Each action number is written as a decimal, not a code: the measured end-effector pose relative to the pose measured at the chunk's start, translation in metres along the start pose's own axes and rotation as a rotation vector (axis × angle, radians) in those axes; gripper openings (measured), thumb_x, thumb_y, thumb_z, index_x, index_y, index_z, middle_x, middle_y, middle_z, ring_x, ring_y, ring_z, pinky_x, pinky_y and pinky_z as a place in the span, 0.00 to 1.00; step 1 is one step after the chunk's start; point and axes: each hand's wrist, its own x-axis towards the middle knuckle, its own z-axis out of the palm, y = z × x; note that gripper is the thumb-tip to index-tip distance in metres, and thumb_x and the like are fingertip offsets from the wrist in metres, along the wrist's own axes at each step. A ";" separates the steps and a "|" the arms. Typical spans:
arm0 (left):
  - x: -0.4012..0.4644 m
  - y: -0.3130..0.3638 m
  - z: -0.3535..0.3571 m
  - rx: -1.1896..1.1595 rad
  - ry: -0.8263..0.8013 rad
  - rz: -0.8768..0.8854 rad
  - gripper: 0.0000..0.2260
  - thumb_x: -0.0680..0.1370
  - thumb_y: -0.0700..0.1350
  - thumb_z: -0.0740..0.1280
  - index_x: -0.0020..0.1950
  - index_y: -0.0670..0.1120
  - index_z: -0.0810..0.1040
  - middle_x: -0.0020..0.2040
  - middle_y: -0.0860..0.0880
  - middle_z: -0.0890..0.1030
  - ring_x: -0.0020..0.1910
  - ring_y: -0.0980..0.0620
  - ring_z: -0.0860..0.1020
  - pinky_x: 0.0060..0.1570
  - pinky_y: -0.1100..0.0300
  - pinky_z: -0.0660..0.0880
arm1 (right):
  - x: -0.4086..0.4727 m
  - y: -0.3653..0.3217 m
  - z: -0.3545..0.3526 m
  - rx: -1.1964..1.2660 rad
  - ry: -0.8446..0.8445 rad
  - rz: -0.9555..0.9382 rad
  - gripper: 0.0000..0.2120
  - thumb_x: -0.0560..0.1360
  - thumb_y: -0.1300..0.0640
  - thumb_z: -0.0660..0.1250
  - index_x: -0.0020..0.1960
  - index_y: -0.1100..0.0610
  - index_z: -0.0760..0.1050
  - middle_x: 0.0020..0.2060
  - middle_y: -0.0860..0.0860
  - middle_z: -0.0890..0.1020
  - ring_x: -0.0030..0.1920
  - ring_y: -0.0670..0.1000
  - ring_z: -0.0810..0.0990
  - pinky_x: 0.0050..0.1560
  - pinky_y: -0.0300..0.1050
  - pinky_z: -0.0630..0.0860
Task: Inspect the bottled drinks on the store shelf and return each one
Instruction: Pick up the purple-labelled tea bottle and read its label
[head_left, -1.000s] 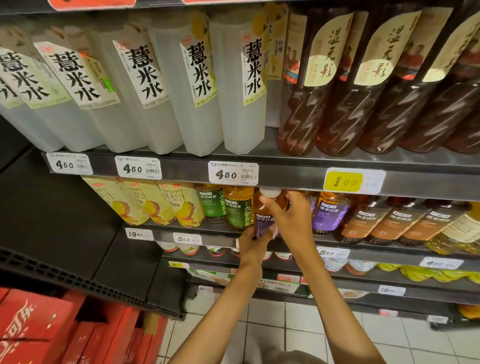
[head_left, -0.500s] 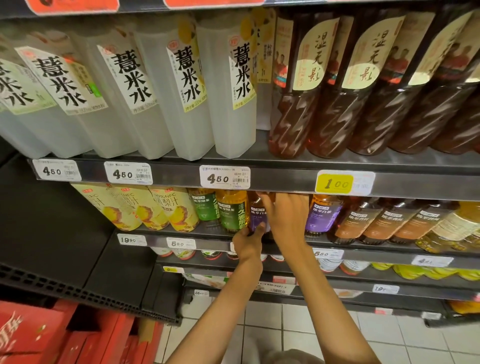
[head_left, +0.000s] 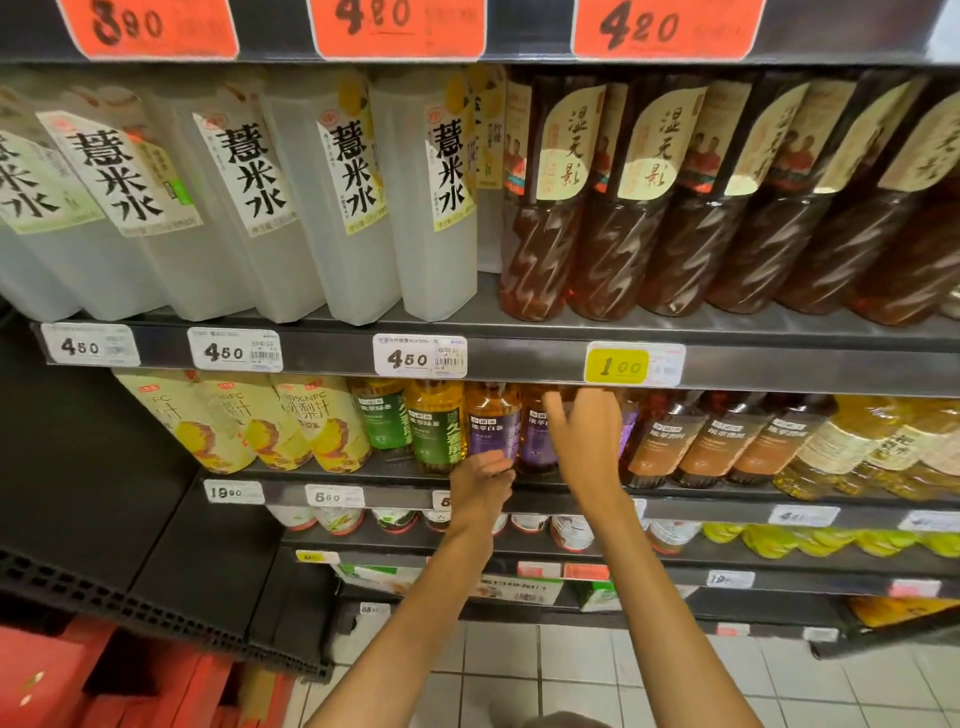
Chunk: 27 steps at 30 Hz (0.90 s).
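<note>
Shelf tags (head_left: 420, 355) read 4.50 — purple-labelled bottle (head_left: 493, 426) at left hand (head_left: 480, 480).

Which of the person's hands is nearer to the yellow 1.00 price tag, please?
Right. The right hand reaches up just below-left of the yellow price tag; the left hand sits lower and farther left.

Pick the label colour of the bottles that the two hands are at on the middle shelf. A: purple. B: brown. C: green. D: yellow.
A: the left hand is at the foot of a purple-labelled bottle, and the right hand is spread in front of the next purple-labelled bottle; green labels sit further left, brown ones further right.
</note>
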 end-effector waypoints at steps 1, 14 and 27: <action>-0.001 0.001 0.002 0.025 0.011 0.019 0.10 0.76 0.29 0.64 0.47 0.43 0.75 0.51 0.42 0.79 0.50 0.46 0.78 0.49 0.55 0.76 | 0.003 -0.002 0.001 0.009 -0.055 0.036 0.24 0.76 0.63 0.64 0.25 0.54 0.57 0.22 0.50 0.63 0.26 0.49 0.62 0.34 0.44 0.58; -0.021 -0.011 -0.015 0.288 -0.199 0.312 0.27 0.74 0.35 0.69 0.70 0.46 0.66 0.67 0.49 0.71 0.59 0.55 0.72 0.48 0.70 0.72 | -0.036 0.006 -0.015 0.293 0.037 -0.010 0.18 0.70 0.56 0.76 0.55 0.62 0.75 0.49 0.54 0.76 0.49 0.49 0.74 0.45 0.27 0.68; -0.115 0.016 -0.047 0.128 -0.401 0.390 0.12 0.69 0.48 0.70 0.51 0.56 0.74 0.40 0.65 0.83 0.40 0.67 0.81 0.36 0.74 0.74 | -0.053 -0.056 -0.075 0.782 -0.135 0.109 0.17 0.64 0.52 0.78 0.44 0.52 0.71 0.35 0.46 0.79 0.34 0.40 0.78 0.33 0.36 0.75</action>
